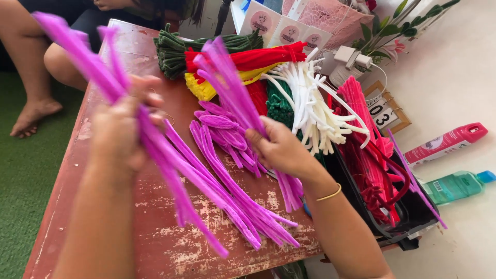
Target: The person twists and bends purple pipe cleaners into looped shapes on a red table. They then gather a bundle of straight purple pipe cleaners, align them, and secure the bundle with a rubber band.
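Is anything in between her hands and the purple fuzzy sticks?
No. The left hand already grips one bunch of purple sticks, and the right hand grips another purple bunch. More purple sticks lie loose on the red table between the two hands, with nothing covering them.

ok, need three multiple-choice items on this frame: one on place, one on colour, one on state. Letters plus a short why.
1. Where does the white stem bundle lie?
A. on the green floor
B. on the table's far side, by the red bundle
C. in the left hand

2. What colour are the stems held in both hands?
A. purple
B. yellow
C. white

3. What is the right hand doing?
A. resting flat and empty
B. holding a bottle
C. gripping a purple bunch

Key: 1 B, it lies past the loose purple stems on the red table. 2 A, the left hand holds purple stems too. 3 C, its fingers are wrapped around the bunch.
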